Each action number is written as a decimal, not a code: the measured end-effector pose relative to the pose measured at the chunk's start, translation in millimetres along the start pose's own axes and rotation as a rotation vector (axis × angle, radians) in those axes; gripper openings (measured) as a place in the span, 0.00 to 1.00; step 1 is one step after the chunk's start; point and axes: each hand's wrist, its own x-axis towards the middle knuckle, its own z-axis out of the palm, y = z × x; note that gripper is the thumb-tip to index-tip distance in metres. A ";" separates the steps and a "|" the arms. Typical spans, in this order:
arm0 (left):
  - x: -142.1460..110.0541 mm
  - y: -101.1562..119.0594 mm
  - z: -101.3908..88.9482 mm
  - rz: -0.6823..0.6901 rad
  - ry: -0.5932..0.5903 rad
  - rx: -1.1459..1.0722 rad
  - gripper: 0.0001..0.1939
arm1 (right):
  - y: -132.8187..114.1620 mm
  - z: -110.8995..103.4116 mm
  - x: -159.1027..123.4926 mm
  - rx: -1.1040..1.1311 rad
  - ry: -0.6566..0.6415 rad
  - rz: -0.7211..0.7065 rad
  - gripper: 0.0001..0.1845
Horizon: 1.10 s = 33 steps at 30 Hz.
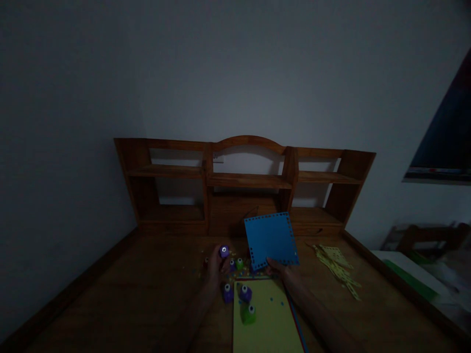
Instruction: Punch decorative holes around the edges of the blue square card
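My left hand point(213, 269) is closed around a small purple craft punch point(224, 252), lifted a little above the desk. A blue sheet of paper point(271, 240) is held up by its lower edge in my right hand point(278, 270), with small holes punched along its edges. Around my hands stand more punches: a purple punch point(227, 293) beside the yellow paper, another purple punch point(245, 293) and a green punch point(248, 315) on it. Behind them sit a small purple punch point(232, 265) and a small green punch point(240, 264).
A stack of coloured paper point(265, 328), yellow on top, lies at the front with blue bits on it. Yellow perforated paper strips point(336, 267) lie to the right. Tiny paper bits are scattered behind the stack. A wooden shelf point(250, 181) rises at the desk's back.
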 end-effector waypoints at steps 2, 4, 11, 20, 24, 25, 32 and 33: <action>-2.1 1.4 2.3 0.013 0.009 -0.017 0.24 | -0.3 -0.1 -0.2 -0.006 -0.003 0.004 0.21; -3.6 2.9 4.3 0.020 0.019 -0.041 0.22 | 1.5 -0.7 0.1 -0.004 -0.004 0.011 0.21; -6.1 6.1 10.3 0.130 0.218 -0.023 0.24 | 13.7 -5.2 5.1 0.013 0.037 0.019 0.20; 8.5 -3.6 -5.5 0.473 0.273 0.430 0.21 | 2.6 -1.3 2.8 -0.009 0.033 -0.009 0.21; 14.8 -13.4 -12.7 0.509 0.249 0.594 0.20 | -4.0 2.1 1.7 0.021 0.054 0.002 0.21; 15.4 -14.9 -13.8 0.515 0.246 0.612 0.20 | -4.0 2.0 1.9 0.023 0.056 -0.002 0.21; 15.4 -12.2 -18.5 0.442 0.241 0.724 0.16 | 7.5 -6.2 7.5 0.054 0.080 -0.033 0.18; 14.4 -10.8 -18.3 0.422 0.247 0.750 0.15 | 8.7 -7.2 8.2 0.058 0.075 -0.036 0.18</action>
